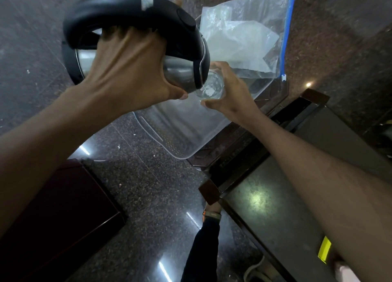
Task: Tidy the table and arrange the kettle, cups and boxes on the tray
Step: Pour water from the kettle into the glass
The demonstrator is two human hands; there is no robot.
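Head view looks straight down on the two bare arms: the left hand [129, 69] is curled round the black handle of the kettle [135, 38], fingers tucked under the handle and thumb stretched along the steel belly, holding it up in the air and tipped hard towards the right. The kettle's lidded rim touches or hangs just over the mouth of a clear glass cup [212, 85], which the right hand [231, 93] clasps from the right, fingers wrapped round its far side and thumb on the near side. Whether water runs between them I cannot tell. Both sit above a translucent plastic tray [180, 131] that rests on a dark wooden table [244, 146] and overhangs its edge. Beyond the cup, a clear zip bag [250, 31] with a blue seal strip lies across the far end of the tray. Polished dark stone floor [148, 186] spreads below.
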